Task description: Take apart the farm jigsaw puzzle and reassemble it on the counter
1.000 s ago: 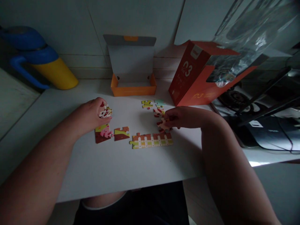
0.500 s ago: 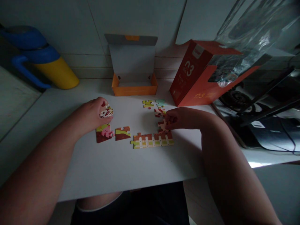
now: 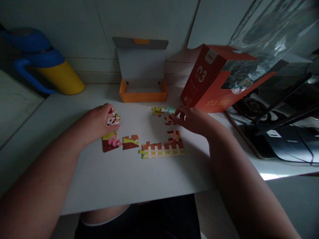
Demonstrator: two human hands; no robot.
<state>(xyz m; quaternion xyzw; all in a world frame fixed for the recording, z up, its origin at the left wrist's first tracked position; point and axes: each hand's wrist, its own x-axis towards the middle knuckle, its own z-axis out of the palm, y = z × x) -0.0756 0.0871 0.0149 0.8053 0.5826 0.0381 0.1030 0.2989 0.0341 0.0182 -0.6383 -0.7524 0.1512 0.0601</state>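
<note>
In the head view, a small stack of puzzle pieces (image 3: pixel 114 118) was held pinched in the left hand (image 3: pixel 98 123), whose fingers were curled closed around it just above the white table (image 3: pixel 124 186). Directly below that hand, a pink-and-brown piece (image 3: pixel 110 142) and a brown-and-green piece (image 3: pixel 130 141) were laid side by side, slightly apart. To their right a joined fence row (image 3: pixel 163 150) was laid flat, with a cream-and-red piece (image 3: pixel 174 135) fitted on top of its right end. The right hand (image 3: pixel 195 120) was held low over the table beyond the row, its fingers loosely extended and the fingertips (image 3: pixel 175 117) set at a red-and-white loose piece (image 3: pixel 168 120). Whether that piece was actually gripped could not be told. A yellow-green piece (image 3: pixel 157 110) and a pale teal piece (image 3: pixel 170 108) were seen just behind it. An open orange box (image 3: pixel 142 95) was placed against the wall, a red carton (image 3: pixel 211 83) was tilted at the right, and a blue-and-yellow jug (image 3: pixel 50 71) was laid at the left.
</note>
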